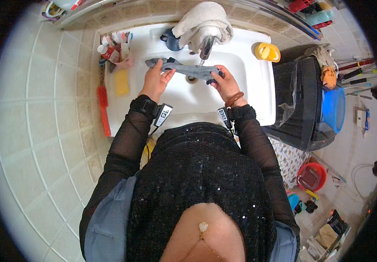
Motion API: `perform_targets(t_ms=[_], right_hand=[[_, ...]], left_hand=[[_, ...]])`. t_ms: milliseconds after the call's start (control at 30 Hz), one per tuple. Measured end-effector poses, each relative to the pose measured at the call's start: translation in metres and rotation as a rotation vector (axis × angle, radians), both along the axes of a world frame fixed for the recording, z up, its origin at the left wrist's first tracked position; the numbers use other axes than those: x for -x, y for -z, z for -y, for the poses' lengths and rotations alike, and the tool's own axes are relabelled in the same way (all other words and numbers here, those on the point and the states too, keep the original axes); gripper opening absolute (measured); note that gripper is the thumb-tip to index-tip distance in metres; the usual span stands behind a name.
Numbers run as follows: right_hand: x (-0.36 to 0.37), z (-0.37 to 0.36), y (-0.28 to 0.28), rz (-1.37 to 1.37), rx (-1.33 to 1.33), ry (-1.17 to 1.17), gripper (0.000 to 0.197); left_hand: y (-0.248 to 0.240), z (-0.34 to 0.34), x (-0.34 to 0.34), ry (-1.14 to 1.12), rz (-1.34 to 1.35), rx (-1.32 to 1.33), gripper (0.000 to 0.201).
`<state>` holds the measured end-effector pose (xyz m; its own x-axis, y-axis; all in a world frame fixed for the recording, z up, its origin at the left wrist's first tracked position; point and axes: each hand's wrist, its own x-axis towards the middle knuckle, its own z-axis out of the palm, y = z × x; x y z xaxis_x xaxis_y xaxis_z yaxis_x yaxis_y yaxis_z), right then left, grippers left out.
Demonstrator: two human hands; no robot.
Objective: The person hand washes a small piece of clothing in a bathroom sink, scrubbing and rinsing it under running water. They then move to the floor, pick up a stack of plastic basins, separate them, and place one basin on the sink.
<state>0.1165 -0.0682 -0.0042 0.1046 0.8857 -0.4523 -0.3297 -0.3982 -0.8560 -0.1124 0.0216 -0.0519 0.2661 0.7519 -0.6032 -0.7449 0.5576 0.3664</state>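
A grey sock (193, 71) with dark patches is stretched sideways between my hands, over the white sink (256, 98). My left hand (154, 84) grips it toward its left end, thumb and fingers closed on the fabric. At the other end, my right hand (227, 85) pinches the dark-trimmed part. Just above the sock's middle is the mouth of the metal tap (206, 47); what looks like a little water falls from it. Below the sock, the drain (191, 80) shows in the basin. A whitish towel (206, 19) drapes over the tap's upper part.
A dark blue-grey cloth (171, 40) lies behind the sock. On the left rim are a pink cup of tubes (125, 62) and a yellow sponge (121, 83), with a red brush (103, 109) beside. A yellow soap dish (268, 53) sits right, near a black appliance (299, 98).
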Motion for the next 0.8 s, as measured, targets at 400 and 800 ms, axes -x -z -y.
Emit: perform_targets(t_ms=[400,800], right_hand=[[0.022,-0.021,-0.018,0.585,-0.403,-0.368,0.018],[0.018,-0.015,-0.045,0.45,-0.407,-0.33,0.011]], left_hand=[[0.003,0.031,0.026,0.675,-0.446,-0.233,0.064],[0.002,0.022,-0.046,0.869,-1.06,-1.126,0.051]])
